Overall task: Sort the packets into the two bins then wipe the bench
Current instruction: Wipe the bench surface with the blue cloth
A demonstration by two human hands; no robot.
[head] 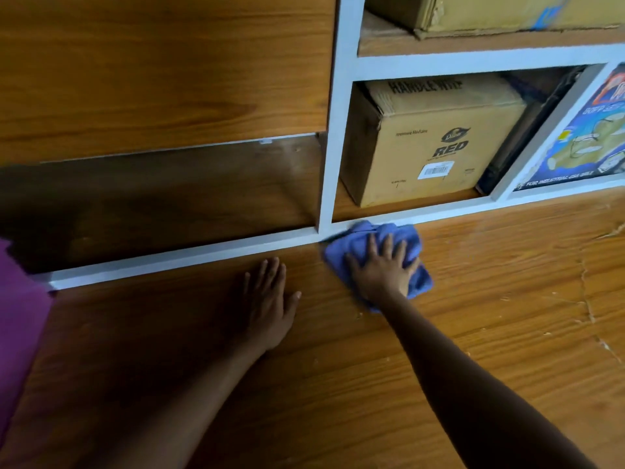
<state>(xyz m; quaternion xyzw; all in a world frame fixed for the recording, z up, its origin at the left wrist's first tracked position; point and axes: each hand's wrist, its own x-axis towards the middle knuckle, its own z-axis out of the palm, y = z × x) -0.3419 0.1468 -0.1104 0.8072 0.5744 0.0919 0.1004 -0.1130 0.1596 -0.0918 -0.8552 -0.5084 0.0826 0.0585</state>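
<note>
A crumpled blue cloth [404,236] lies on the wooden bench [490,299], pushed up against the white shelf frame at the back. My right hand [380,269] presses flat on top of the cloth, fingers spread over it. My left hand [270,301] rests palm down on the bare bench to the left of the cloth, fingers apart and holding nothing. No packets or bins are in view.
A white-framed shelf [326,184] stands behind the bench. A cardboard box marked RED [429,143] sits in its lower compartment, another carton [490,11] above it, and a blue printed box [581,140] at right. A purple object [17,319] shows at the left edge.
</note>
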